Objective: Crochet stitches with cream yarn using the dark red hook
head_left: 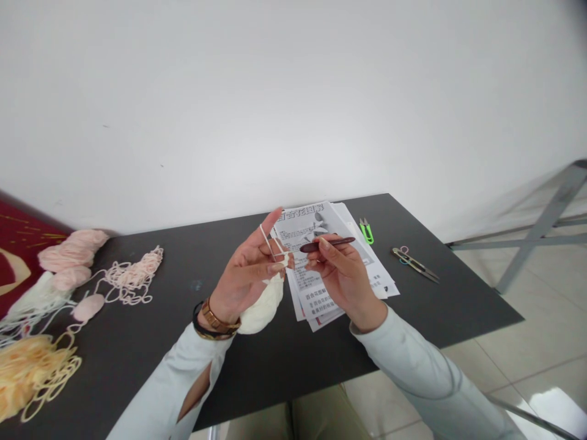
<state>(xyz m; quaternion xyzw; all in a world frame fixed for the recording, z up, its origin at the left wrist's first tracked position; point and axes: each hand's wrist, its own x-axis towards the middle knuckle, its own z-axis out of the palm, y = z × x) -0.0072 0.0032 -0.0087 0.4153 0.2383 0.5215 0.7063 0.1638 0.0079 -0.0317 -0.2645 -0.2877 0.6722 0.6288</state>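
My left hand (pixel 250 269) is raised over the black table (pixel 192 263), with cream yarn (pixel 266 241) looped over its extended index finger and its thumb and fingers pinching a cream crocheted piece (pixel 263 305) that hangs below the palm. My right hand (pixel 337 272) grips a dark crochet hook (pixel 328 244) in a pinch, and the hook's tip points left into the yarn beside my left fingertips. Both hands hover above printed instruction sheets (pixel 330 269). A watch and a dark band sit on my left wrist.
Green thread snips (pixel 365 230) and metal scissors (pixel 415 264) lie right of the sheets. Pink yarn balls (pixel 71 250), a loose pink yarn tangle (pixel 132 275) and a yellow yarn heap (pixel 27 376) fill the table's left side. A metal table frame (pixel 545 223) stands at right on the tile floor.
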